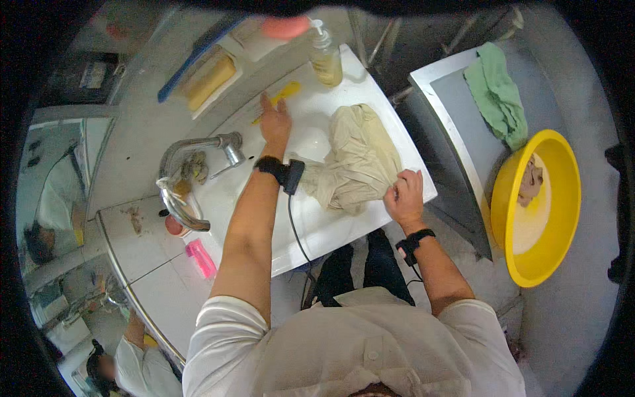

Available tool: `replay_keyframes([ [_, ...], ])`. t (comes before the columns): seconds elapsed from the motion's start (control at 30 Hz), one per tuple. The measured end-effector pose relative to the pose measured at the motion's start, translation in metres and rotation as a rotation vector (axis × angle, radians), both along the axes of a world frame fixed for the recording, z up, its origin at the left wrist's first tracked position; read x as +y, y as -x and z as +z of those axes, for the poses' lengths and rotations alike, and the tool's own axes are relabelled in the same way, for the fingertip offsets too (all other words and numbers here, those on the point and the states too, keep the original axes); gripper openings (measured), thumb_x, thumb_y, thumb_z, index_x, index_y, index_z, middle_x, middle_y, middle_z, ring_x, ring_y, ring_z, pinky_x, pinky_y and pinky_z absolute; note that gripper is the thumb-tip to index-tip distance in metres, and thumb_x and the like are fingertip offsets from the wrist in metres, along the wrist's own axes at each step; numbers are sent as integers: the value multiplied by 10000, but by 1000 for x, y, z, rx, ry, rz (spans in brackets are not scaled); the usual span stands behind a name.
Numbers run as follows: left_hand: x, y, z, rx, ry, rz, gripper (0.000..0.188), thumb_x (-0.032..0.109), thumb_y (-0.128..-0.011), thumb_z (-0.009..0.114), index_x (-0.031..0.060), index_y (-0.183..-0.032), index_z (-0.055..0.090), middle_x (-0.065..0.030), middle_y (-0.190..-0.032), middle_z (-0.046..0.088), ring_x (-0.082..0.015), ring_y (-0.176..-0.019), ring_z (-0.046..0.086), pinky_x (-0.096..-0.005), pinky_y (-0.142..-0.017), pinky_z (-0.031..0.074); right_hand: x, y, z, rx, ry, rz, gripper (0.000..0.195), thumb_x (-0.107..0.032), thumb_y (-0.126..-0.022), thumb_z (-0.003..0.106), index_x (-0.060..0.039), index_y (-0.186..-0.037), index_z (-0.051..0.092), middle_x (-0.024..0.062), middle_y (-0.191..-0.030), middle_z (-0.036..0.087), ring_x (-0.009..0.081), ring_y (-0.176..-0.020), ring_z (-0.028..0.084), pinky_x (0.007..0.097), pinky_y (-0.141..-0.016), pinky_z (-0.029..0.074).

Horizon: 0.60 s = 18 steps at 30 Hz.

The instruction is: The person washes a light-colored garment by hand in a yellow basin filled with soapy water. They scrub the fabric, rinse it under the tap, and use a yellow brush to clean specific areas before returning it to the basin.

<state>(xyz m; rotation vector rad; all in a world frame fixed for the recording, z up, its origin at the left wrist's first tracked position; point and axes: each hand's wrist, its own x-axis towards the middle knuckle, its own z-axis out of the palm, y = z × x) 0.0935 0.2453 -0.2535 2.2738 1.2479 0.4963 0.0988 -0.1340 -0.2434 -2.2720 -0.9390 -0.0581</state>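
My left hand [276,124] reaches over the white sink [342,226] to its back ledge. Its thumb and fingers are apart around the middle of a yellow brush-like tool [291,89], which lies slantwise on the ledge. Wet beige cloth [362,154], probably a garment, is bunched across the right half of the sink, part of it trailing under my left wrist. At the sink's front right rim, my right hand [408,196] touches the cloth's edge with bent fingers; whether they grip it is hidden. Both wrists wear black straps with cables.
A chrome faucet [171,188] arches over the sink's left side. A pump bottle [326,62] stands at the back corner, a yellow soap bar [212,82] behind. Pink packet [201,258] lies left. Yellow basin [500,213] and green cloth [498,94] are right. Another person [141,364] is lower left.
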Motion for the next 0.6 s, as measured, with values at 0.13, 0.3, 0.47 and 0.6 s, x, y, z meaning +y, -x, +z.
replay_keyframes([
  [0.13,52,6,-35,265,-267,-94,529,380,-919,506,33,-1303,401,-239,-1081,638,-391,-891,659,-480,-829,499,2,-4,4,-69,115,-80,443,-177,-702,653,-40,-1097,507,145,-1127,458,384,-1160,395,618,-1065,221],
  [0.3,17,-1,-8,275,-68,124,457,336,-858,574,34,-1172,435,-231,-1020,650,-405,-884,655,-473,-803,512,-4,-10,-2,-84,105,-202,370,-145,-740,629,-73,-1071,480,133,-1130,455,332,-1180,401,621,-1070,201],
  [0.47,-7,-7,24,201,118,267,615,238,-788,634,-55,-1236,332,-311,-1069,607,-419,-985,624,-468,-831,514,-5,-11,-5,-53,144,-245,314,-79,-745,583,-62,-1047,502,134,-1125,464,328,-1176,414,606,-1086,199],
  [0.6,3,22,-5,85,128,337,628,118,-758,640,-118,-1209,271,-316,-1092,562,-473,-988,591,-479,-887,497,-5,-10,-6,-41,128,-218,371,-68,-737,586,-54,-1097,499,135,-1145,462,323,-1192,407,594,-1099,198],
])
